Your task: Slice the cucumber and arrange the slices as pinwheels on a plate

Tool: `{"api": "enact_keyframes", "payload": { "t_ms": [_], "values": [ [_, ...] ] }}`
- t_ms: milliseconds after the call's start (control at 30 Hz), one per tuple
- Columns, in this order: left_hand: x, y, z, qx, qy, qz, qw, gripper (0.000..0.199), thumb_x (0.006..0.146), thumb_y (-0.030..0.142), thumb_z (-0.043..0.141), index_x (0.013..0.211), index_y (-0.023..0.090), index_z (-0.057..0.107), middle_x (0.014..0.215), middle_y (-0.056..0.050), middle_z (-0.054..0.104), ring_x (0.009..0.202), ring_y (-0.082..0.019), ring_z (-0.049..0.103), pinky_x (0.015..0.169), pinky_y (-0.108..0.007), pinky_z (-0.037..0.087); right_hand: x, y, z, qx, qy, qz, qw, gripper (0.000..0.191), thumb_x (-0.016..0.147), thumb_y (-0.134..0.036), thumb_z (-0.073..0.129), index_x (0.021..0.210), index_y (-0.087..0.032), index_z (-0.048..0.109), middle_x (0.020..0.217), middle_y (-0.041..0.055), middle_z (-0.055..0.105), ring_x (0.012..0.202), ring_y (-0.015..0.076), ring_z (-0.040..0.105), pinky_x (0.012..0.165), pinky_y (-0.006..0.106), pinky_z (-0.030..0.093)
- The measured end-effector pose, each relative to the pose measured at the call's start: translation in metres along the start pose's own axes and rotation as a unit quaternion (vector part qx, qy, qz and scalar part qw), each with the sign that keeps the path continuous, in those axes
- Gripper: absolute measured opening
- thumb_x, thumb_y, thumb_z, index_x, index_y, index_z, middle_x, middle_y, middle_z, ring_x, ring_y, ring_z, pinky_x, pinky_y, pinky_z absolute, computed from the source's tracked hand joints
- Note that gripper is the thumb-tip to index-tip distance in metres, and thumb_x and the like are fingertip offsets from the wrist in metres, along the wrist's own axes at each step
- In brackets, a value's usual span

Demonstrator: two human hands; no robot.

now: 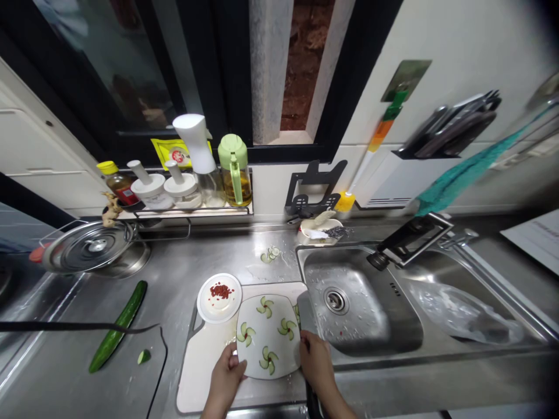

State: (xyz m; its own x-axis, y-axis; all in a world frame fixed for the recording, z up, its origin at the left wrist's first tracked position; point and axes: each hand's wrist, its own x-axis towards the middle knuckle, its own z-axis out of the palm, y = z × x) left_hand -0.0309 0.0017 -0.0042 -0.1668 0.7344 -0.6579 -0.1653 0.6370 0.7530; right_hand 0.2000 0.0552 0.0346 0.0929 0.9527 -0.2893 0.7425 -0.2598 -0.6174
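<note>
Four flowers (287, 329) made of cucumber slices lie on one white plate (266, 333), at about 12, 3, 6 and 9 o'clock of it, with small red spots near their middles. From this, I judge the arranging to be well advanced, perhaps almost finished. The centre of the plate is bare, and I cannot tell if something more should go there.

The left hand (227, 373) grasps the plate at 8 o'clock, its thumb laid over the edge and its other fingers bent, partly hidden. The right hand (317, 353) comes at 4 o'clock with curled fingers, and seems to grip the opposite edge. Both forearms reach up from the near side. The plate is above the cutting board (201, 372); whether it rests there or is lifted slightly, I cannot say.

Just beside the plate, at 10 o'clock, a small dish (227, 312) holds unused red bits (221, 291). Further out, at 9 o'clock, there are a long cucumber (123, 317) and a short cut piece (144, 356). Some scraps (271, 254) lie at 12 o'clock, and the sink (362, 302) is at 2 o'clock.
</note>
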Motion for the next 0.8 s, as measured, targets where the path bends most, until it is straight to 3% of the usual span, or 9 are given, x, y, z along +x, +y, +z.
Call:
{"api": "enact_keyframes", "payload": {
  "t_ms": [200,400,633,800],
  "values": [
    [-0.006,0.016,-0.001,-0.005,-0.022,-0.015,1.000,0.076,0.045,0.055,0.078,0.109,0.017,0.060,0.061,0.004,0.058,0.065,-0.015,0.060,0.060,-0.024,0.047,0.006,-0.002,-0.003,0.063,0.001,0.000,0.998,0.032,0.074,-0.027,0.036,0.081,-0.019,0.066,0.079,0.0094,0.070,0.076,0.0246,0.063,0.074,0.033,0.042],
    [-0.012,0.043,-0.006,-0.012,-0.020,0.013,1.000,0.074,0.050,0.054,0.077,0.111,0.018,0.058,0.061,0.004,0.060,0.064,-0.016,0.061,0.061,-0.025,0.048,0.012,-0.015,-0.011,0.160,-0.009,-0.006,0.987,0.031,0.071,-0.037,0.037,0.078,-0.019,0.061,0.073,0.0084,0.067,0.073,0.0239,0.063,0.068,0.032,0.046],
    [-0.023,0.081,-0.008,-0.040,-0.042,0.046,0.997,0.062,0.058,0.051,0.075,0.109,0.020,0.057,0.068,0.002,0.068,0.068,-0.017,0.064,0.064,-0.026,0.047,0.013,-0.042,-0.028,0.345,-0.013,0.034,0.938,0.019,0.062,-0.036,0.053,0.073,-0.021,0.056,0.069,0.0011,0.059,0.069,0.0192,0.056,0.066,0.030,0.044],
    [-0.027,0.093,-0.003,-0.048,-0.027,0.066,0.996,0.058,0.058,0.051,0.074,0.105,0.022,0.059,0.067,0.002,0.069,0.065,-0.016,0.063,0.062,-0.025,0.047,0.007,-0.056,-0.035,0.470,-0.065,0.062,0.878,0.028,0.062,-0.033,0.064,0.084,-0.024,0.049,0.074,-0.0030,0.057,0.068,0.0161,0.055,0.060,0.026,0.042]
  ]
}}
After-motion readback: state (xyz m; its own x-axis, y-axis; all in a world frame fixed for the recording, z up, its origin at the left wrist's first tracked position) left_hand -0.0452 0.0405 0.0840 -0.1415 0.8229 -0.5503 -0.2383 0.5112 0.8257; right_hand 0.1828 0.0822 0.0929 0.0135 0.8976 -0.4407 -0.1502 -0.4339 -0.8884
